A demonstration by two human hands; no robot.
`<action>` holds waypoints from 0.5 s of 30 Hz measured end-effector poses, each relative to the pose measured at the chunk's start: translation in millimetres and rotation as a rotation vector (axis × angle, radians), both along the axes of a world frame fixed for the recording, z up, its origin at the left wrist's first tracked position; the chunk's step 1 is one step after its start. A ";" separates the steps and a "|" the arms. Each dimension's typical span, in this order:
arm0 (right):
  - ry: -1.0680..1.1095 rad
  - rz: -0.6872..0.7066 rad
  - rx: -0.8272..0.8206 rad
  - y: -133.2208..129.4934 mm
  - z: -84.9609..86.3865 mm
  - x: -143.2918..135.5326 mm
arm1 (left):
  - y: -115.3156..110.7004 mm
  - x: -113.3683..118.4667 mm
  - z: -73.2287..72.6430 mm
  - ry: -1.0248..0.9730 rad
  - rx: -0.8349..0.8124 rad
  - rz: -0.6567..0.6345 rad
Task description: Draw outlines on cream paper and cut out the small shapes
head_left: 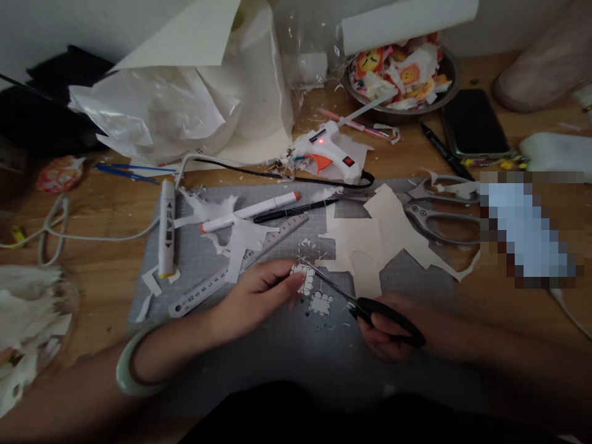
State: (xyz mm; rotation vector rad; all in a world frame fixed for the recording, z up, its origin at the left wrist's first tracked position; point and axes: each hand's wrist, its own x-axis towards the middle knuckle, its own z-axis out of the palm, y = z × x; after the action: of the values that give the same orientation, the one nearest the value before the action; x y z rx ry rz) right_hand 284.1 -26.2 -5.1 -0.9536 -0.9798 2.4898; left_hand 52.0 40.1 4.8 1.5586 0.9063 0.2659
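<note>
Between the thumb and fingers of my left hand (266, 287) is a small white paper cutout (303, 279) with a scalloped, black-lined edge. My right hand (386, 330) is closed round the black handles of a pair of scissors (391, 316). Their thin blades point up and left and meet the upper edge of the cutout. Just below lies a second scalloped paper cutout (320, 303) on the grey cutting mat (277, 382). Tiny paper trimmings are scattered about the blade tips.
Cream card scraps (358, 240) and large metal shears (423, 213) lie beyond my right hand. A ruler (240, 265), markers (250, 211) and white scraps are beyond my left. A lit glue gun (330, 151) and its cable lie behind, near a bowl (402, 108) of scraps.
</note>
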 end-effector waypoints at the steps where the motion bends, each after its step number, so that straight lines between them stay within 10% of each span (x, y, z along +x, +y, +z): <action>1: -0.002 0.003 -0.002 0.3 0.6 -0.2 | -0.1 -0.2 -0.2 0.001 -0.003 0.004; 15: -0.059 0.017 -0.027 3.5 6.8 0.3 | -0.8 -1.1 -0.9 0.010 -0.025 0.099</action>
State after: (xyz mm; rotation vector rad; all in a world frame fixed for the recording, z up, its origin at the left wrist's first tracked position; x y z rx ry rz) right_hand 284.4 -22.6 1.6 -1.0369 -0.9779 2.5082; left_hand 51.0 39.3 3.8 1.4956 0.9931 0.3165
